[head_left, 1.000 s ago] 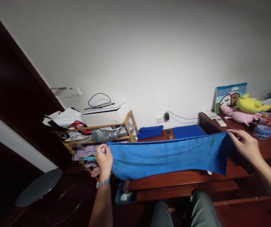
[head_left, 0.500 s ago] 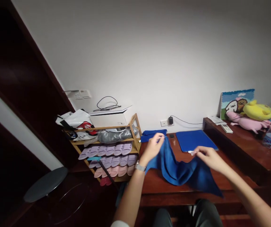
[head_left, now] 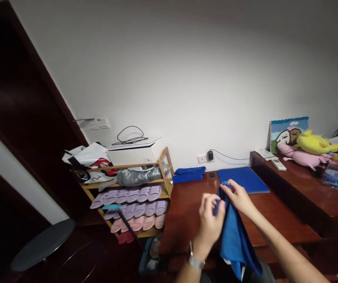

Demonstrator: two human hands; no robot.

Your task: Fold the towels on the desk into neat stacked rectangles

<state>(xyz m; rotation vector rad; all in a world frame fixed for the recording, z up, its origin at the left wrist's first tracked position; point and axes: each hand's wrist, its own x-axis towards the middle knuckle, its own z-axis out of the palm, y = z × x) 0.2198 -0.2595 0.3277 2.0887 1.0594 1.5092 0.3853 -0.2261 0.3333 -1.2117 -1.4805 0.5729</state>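
Observation:
A blue cloth (head_left: pixel 234 236) hangs in folds over the front edge of the reddish-brown desk (head_left: pixel 183 212). My right hand (head_left: pixel 238 196) pinches its gathered top. Just to the left, my left hand (head_left: pixel 211 220), with a watch on the wrist, has curled fingers closed on the cloth's upper left side. Behind the hands, a flat blue piece (head_left: pixel 243 179) lies on the desk against the wall. A folded blue cloth (head_left: pixel 189 174) rests at the desk's back left corner.
Left of the desk stands a rack (head_left: pixel 165 181) with slippers (head_left: pixel 133 194), a white box (head_left: pixel 133 154) and bags. On the raised right surface are plush toys (head_left: pixel 316 142), a picture board, a remote (head_left: pixel 278 164) and a plastic jar (head_left: pixel 337 173). A round stool (head_left: pixel 43 243) stands lower left.
My hands have come together from far apart. The cloth, earlier stretched between them, now hangs down in a narrow bundle. The view has shifted slightly.

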